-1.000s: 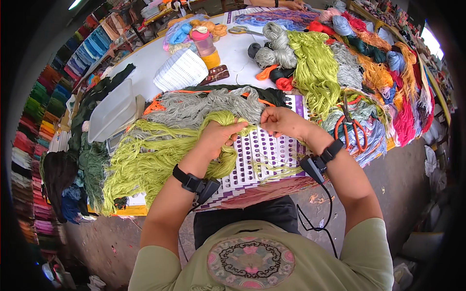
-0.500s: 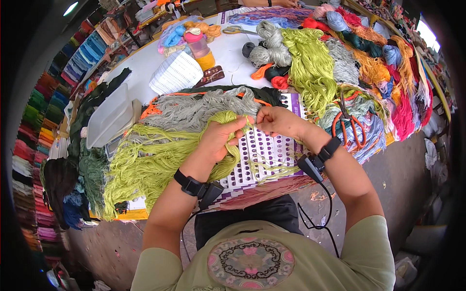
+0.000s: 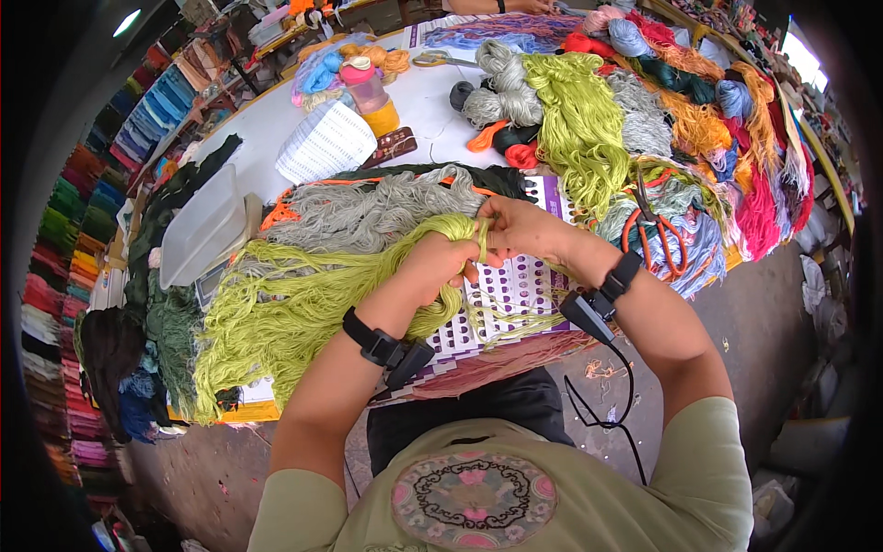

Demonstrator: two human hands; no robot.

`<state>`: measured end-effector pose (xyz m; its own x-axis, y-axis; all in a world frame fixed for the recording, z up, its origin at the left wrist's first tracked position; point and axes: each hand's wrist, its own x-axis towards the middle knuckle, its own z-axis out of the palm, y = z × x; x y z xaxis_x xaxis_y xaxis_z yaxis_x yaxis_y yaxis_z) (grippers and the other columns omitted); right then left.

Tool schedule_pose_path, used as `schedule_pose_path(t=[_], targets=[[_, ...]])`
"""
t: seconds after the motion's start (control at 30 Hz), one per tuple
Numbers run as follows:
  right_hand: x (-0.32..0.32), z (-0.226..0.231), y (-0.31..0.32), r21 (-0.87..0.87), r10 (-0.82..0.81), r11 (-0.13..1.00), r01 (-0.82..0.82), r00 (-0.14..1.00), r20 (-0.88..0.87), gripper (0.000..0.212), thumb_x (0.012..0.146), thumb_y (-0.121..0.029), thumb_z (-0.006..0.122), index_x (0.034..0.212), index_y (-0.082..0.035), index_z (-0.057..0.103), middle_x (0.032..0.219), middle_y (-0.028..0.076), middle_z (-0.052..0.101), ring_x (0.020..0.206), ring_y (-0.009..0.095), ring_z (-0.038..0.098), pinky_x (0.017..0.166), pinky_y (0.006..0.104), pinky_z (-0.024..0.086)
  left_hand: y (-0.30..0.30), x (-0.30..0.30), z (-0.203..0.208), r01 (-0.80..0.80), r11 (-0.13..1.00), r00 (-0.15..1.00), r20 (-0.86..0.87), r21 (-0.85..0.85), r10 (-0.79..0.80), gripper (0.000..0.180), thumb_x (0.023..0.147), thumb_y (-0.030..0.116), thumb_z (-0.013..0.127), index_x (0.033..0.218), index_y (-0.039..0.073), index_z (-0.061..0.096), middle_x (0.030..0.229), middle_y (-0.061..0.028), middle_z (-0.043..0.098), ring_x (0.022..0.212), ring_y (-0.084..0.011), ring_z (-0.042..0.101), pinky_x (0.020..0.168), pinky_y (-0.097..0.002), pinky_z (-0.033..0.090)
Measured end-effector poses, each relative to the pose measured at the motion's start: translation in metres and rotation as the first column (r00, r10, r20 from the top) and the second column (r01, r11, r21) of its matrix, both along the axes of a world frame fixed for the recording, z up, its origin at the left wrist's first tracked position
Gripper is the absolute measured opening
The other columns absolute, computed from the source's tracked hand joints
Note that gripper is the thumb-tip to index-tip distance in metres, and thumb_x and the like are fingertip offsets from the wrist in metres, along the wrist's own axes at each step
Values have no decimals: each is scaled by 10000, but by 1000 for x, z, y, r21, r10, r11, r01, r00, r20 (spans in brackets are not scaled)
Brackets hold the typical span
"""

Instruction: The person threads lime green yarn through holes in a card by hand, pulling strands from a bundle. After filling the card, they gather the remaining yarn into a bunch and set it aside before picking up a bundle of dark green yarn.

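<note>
Two hands hold lime-green yarn (image 3: 285,308) along the near edge of the table (image 3: 253,412): left hand (image 3: 440,267) curls fingers around it, right hand (image 3: 522,228) pinches a strand; printing on purple-and-white punched cards (image 3: 517,293) is illegible.

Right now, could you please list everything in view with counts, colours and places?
Yarn: many bunches, mixed colours, all around
Table: one, white, centre
Cards: several, white and purple, front centre
Scissors: two, orange-handled right, yellow-handled back
Tray: one, clear, left
Bottle: one, pink-topped, back left
Sheet: one, white, beside bottle
Shirt: one, green, bottom
Wristbands: two, black, wrists
Left hand: one, bare, gripping lime yarn
Right hand: one, bare, at lime yarn's end
</note>
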<state>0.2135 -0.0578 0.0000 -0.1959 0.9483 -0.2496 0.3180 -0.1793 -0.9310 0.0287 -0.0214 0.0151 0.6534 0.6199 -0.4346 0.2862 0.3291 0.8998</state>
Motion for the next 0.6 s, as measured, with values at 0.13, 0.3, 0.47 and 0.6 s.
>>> schedule_pose_path(t=[0.13,0.3,0.47,0.6], targets=[[6,-6,3,14,3,1000,-2,994,-113,339,886,-192,676,1126,-11,520,772,40,626,649,87,575,569,221,442,4,5,-13,120,970,978,-191,212,-79,239,864,224,598,1001,62,709,864,-43,720,576,-76,542,485,-237,380],[15,5,-1,-1,117,993,-119,978,-174,281,881,-153,641,1111,-15,559,828,44,635,706,102,583,628,240,464,1,1,-13,205,905,937,-343,373,-71,246,889,284,619,878,60,720,759,-26,695,550,-81,541,483,-239,371],[14,-15,-3,222,31,969,-106,947,318,180,867,-223,601,948,-71,654,856,88,688,774,238,659,736,351,507,11,-36,10,-76,962,871,-452,262,192,267,948,292,582,852,54,654,575,25,533,459,-66,440,423,-251,341],[7,-11,-10,277,15,952,-132,922,388,169,867,-211,597,982,-95,642,870,118,686,794,288,660,730,378,510,30,-102,24,-122,840,888,319,-529,330,186,1000,153,459,836,81,512,580,59,375,424,-28,338,331,-172,250]])
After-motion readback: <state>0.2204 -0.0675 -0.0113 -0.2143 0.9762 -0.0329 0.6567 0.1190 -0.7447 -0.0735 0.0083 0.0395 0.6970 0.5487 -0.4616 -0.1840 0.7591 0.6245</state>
